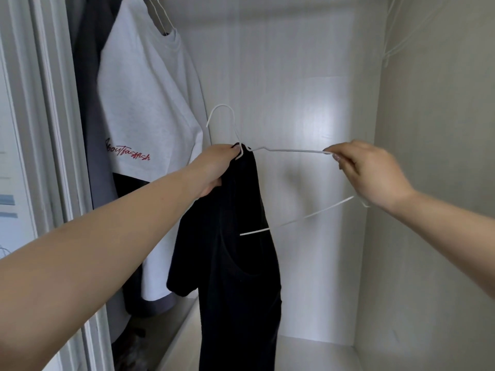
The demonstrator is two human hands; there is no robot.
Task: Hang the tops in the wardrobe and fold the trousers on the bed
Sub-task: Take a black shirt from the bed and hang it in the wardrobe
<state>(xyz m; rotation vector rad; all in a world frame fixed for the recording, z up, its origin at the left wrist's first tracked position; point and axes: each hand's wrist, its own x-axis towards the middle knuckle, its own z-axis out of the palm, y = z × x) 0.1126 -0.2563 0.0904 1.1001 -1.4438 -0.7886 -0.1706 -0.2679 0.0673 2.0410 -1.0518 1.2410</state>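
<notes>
Left hand: our left hand [214, 167] grips the black top [235, 253] at the white hanger [289, 150] neck.
Right hand: our right hand [367, 172] pinches the hanger's arm.
Wardrobe: a white T-shirt [150, 108] hangs at left.

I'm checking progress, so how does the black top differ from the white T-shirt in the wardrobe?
The black top is only half on its white hanger, gripped by the left hand and right hand; the white T-shirt hangs fully up. The white T-shirt bears red lettering; the black top shows none. Both use white wire hangers.
</notes>
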